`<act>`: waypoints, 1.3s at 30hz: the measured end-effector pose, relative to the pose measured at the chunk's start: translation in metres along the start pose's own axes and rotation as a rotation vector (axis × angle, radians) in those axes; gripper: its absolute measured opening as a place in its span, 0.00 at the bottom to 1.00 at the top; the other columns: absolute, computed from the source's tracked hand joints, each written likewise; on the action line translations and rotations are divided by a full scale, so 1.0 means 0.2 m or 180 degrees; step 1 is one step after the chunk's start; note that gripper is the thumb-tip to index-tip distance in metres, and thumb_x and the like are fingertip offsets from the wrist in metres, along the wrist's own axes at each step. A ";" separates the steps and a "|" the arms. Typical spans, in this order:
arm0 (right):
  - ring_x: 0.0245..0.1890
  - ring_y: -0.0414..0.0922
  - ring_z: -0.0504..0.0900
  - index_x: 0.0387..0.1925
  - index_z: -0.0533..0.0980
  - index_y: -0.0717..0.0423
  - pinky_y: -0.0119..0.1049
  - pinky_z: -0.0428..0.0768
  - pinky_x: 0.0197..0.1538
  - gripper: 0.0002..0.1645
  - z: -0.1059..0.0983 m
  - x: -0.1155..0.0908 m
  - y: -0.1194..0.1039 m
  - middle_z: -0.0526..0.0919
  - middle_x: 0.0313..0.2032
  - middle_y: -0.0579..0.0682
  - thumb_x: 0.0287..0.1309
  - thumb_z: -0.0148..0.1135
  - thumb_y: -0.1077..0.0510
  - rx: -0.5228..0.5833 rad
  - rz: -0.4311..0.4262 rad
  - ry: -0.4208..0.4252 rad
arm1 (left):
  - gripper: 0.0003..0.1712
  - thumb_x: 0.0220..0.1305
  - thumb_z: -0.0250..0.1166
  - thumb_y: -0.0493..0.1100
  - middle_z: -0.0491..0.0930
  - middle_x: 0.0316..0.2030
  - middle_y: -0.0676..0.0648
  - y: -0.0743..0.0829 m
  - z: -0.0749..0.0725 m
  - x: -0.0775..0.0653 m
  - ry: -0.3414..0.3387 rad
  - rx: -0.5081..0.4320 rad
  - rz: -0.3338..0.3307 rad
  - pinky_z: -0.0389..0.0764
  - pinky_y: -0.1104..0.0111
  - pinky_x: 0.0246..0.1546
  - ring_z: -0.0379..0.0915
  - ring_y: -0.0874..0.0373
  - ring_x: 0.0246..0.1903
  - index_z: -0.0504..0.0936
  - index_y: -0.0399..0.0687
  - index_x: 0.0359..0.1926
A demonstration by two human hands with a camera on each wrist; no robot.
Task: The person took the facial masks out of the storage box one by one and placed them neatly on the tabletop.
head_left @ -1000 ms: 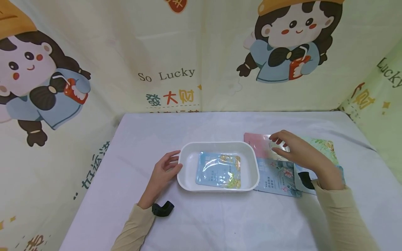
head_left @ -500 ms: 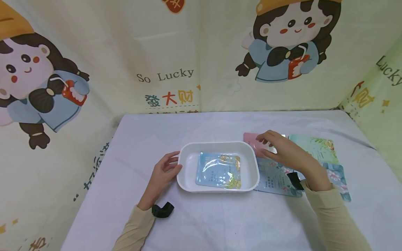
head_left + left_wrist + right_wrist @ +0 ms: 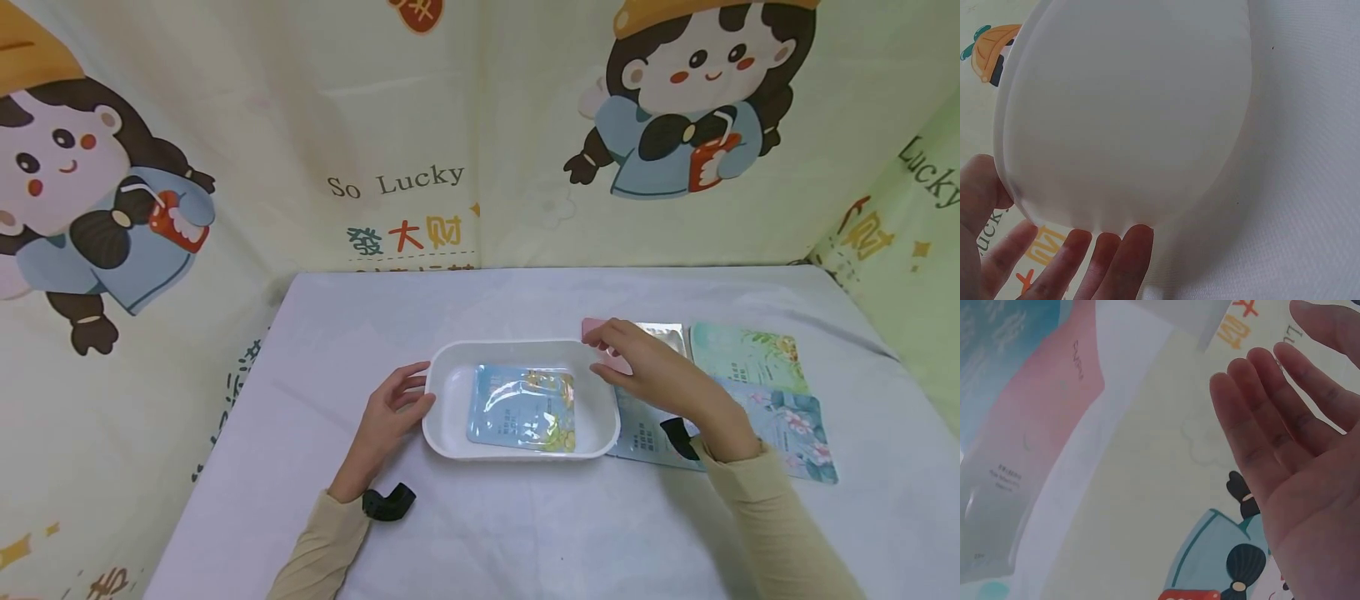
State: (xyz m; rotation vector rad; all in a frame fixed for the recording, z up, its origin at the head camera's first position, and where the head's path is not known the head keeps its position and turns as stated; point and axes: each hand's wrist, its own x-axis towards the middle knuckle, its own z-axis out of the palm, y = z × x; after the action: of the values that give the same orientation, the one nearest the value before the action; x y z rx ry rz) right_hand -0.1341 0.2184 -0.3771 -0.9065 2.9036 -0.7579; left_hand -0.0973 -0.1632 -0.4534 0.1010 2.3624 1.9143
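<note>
A white tray (image 3: 517, 352) with rounded corners stands mid-table, a glossy light blue sachet (image 3: 517, 408) lying flat inside. At the tray's left end, my left hand (image 3: 390, 421) touches the outer wall with its fingertips, thumb at the rim; the left wrist view shows several fingertips along the tray wall (image 3: 1122, 125). My right hand (image 3: 652, 367) hovers by the tray's right rim, over the pink and silver sachet (image 3: 666, 335). Its fingers extend with nothing between them in the right wrist view, where the pink sachet (image 3: 1054, 425) lies off to the left.
Right of the tray lie a green sachet (image 3: 750, 354), a blue floral sachet (image 3: 798, 425) and another blue sachet (image 3: 648, 437), partly under the right forearm. A white cloth covers the table (image 3: 480, 533). A printed curtain (image 3: 517, 125) hangs behind it.
My right hand has moved left, from over the sachets to the tray's right rim, uncovering the green and blue floral sachets. My left hand, the tray and its sachet stay put.
</note>
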 end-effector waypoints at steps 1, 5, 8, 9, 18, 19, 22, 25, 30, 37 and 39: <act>0.48 0.50 0.81 0.56 0.73 0.58 0.47 0.83 0.52 0.23 0.01 0.01 0.00 0.78 0.52 0.54 0.62 0.68 0.59 -0.0006 -0.0028 -0.0002 | 0.29 0.64 0.69 0.43 0.77 0.58 0.41 0.00 0.00 0.00 0.0001 -0.0004 0.0000 0.82 0.68 0.48 0.77 0.45 0.55 0.73 0.55 0.65; 0.47 0.50 0.81 0.55 0.74 0.59 0.44 0.83 0.51 0.23 0.04 0.03 -0.02 0.79 0.52 0.52 0.59 0.70 0.59 -0.0068 -0.0137 -0.0009 | 0.29 0.64 0.69 0.42 0.77 0.58 0.41 0.00 0.00 0.00 0.0005 -0.0023 0.0001 0.83 0.68 0.48 0.77 0.45 0.55 0.73 0.54 0.65; 0.47 0.49 0.80 0.53 0.76 0.60 0.42 0.83 0.50 0.22 0.06 0.05 -0.03 0.79 0.48 0.51 0.58 0.71 0.59 -0.0091 -0.0228 -0.0036 | 0.29 0.64 0.69 0.43 0.77 0.58 0.41 0.00 0.00 0.00 0.0008 -0.0020 0.0001 0.83 0.67 0.48 0.78 0.45 0.55 0.73 0.54 0.65; 0.47 0.49 0.80 0.53 0.77 0.60 0.42 0.83 0.50 0.22 0.07 0.06 -0.03 0.79 0.47 0.51 0.57 0.72 0.60 -0.0085 -0.0253 -0.0049 | 0.29 0.64 0.69 0.43 0.77 0.58 0.41 0.00 0.00 0.00 0.0009 -0.0014 -0.0005 0.83 0.67 0.48 0.78 0.45 0.55 0.73 0.54 0.65; 0.53 0.51 0.80 0.56 0.76 0.63 0.47 0.80 0.56 0.25 0.15 0.08 -0.06 0.81 0.52 0.55 0.59 0.70 0.59 -0.0177 -0.0366 -0.0225 | 0.29 0.64 0.69 0.42 0.77 0.58 0.41 0.00 0.00 0.00 0.0010 0.0010 0.0018 0.83 0.67 0.48 0.78 0.45 0.55 0.73 0.55 0.65; 0.54 0.52 0.79 0.57 0.75 0.63 0.48 0.79 0.57 0.25 0.16 0.08 -0.07 0.81 0.53 0.55 0.60 0.69 0.58 -0.0195 -0.0370 -0.0245 | 0.29 0.64 0.69 0.42 0.77 0.58 0.41 -0.01 0.01 0.00 0.0009 0.0009 0.0024 0.83 0.67 0.48 0.78 0.45 0.55 0.73 0.55 0.65; 0.57 0.52 0.78 0.58 0.75 0.63 0.48 0.78 0.59 0.27 0.18 0.09 -0.08 0.79 0.56 0.55 0.60 0.69 0.56 -0.0248 -0.0367 -0.0309 | 0.29 0.64 0.69 0.43 0.77 0.58 0.41 -0.01 0.01 0.00 0.0013 0.0018 0.0039 0.83 0.68 0.48 0.78 0.45 0.55 0.73 0.55 0.65; 0.59 0.51 0.77 0.59 0.74 0.62 0.47 0.78 0.59 0.28 0.20 0.10 -0.09 0.78 0.58 0.55 0.60 0.70 0.55 -0.0293 -0.0364 -0.0326 | 0.29 0.64 0.69 0.43 0.77 0.58 0.41 -0.01 0.01 0.00 0.0017 0.0010 0.0044 0.83 0.68 0.47 0.78 0.45 0.54 0.73 0.55 0.65; 0.60 0.52 0.76 0.58 0.75 0.62 0.48 0.77 0.61 0.29 0.24 0.11 -0.08 0.78 0.57 0.55 0.58 0.72 0.55 -0.0275 -0.0377 -0.0308 | 0.29 0.64 0.69 0.42 0.77 0.57 0.41 -0.02 0.01 0.00 0.0020 0.0002 0.0058 0.83 0.68 0.46 0.78 0.45 0.54 0.73 0.55 0.65; 0.55 0.55 0.78 0.55 0.75 0.64 0.50 0.75 0.61 0.31 0.29 0.12 -0.08 0.82 0.50 0.56 0.53 0.75 0.55 -0.0362 -0.0629 -0.0160 | 0.29 0.64 0.69 0.42 0.77 0.58 0.41 -0.02 0.02 -0.01 0.0020 0.0008 0.0083 0.83 0.68 0.47 0.78 0.45 0.55 0.73 0.55 0.65; 0.53 0.55 0.79 0.54 0.75 0.63 0.50 0.75 0.60 0.31 0.30 0.12 -0.08 0.83 0.49 0.56 0.52 0.76 0.55 -0.0382 -0.0670 -0.0179 | 0.29 0.64 0.69 0.42 0.77 0.58 0.41 -0.03 0.02 -0.01 0.0021 -0.0002 0.0078 0.83 0.67 0.47 0.78 0.45 0.55 0.73 0.55 0.65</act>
State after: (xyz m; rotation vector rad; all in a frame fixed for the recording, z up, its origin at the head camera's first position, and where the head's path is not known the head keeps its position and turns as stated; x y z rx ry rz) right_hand -0.1374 0.1666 -0.4205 -1.2393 2.8614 -0.5600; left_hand -0.0939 -0.1600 -0.4594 0.1246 2.3757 1.9292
